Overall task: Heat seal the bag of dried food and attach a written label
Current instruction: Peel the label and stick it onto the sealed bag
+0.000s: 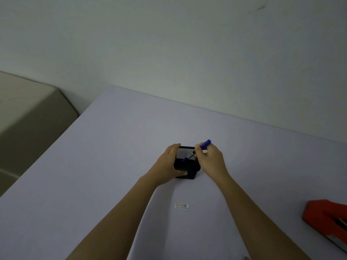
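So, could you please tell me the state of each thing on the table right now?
Black mesh pen holder: upright, steadied by left hand.
Blue marker pen: tilted in right hand, lower end inside the holder.
Small white label: flat, written on.
Red heat sealer: partly out of frame.

A pen holder point(186, 166) stands mid-table point(112, 147), hands either side. A label point(181, 206) lies nearer the person. A heat sealer point(323, 218) sits at the right edge.
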`<state>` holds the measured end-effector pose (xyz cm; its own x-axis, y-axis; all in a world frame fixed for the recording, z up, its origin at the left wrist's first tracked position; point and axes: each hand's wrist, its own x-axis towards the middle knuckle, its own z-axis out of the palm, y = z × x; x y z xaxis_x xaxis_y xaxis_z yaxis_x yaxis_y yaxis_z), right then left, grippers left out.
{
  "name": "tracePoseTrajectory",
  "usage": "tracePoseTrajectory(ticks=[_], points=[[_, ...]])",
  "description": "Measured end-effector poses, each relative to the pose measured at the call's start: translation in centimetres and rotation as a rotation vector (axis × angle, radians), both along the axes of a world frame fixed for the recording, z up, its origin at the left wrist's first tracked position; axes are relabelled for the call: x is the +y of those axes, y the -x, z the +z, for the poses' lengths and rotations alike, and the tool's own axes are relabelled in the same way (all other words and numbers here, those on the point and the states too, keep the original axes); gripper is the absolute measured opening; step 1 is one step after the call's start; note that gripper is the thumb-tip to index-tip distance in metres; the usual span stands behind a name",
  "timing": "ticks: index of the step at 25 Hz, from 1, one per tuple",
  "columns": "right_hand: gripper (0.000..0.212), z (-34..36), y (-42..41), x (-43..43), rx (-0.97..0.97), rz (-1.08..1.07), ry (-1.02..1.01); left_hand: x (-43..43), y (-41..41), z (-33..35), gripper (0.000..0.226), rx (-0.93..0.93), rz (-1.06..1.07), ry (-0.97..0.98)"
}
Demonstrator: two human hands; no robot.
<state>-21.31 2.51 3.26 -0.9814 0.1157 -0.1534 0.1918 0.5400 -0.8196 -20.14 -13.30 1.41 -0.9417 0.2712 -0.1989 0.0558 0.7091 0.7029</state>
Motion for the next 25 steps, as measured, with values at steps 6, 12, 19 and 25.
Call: tracePoseTrajectory(ticks=[6,12,19,25], points=[[0.016,-0.7,0.5,-0.2,0.119,0.066,-0.358,0.1,0.1,-0.2,0.091,0.016,0.005,-0.002],[0.023,-0.7,0.8,-0.4,0.084,-0.063,-0.14,0.0,0.0,0.0,0.094,-0.002,0.0,0.003],[0.048,-2.0,0.9,-0.2,0.007,-0.037,-0.211,0.1,0.2,-0.2,0.092,0.002,0.017,0.003],[0.076,-1.7,0.2,1.4,-0.237,-0.061,0.203,-0.2,-0.2,-0.2,0.106,-0.024,-0.021,-0.011]])
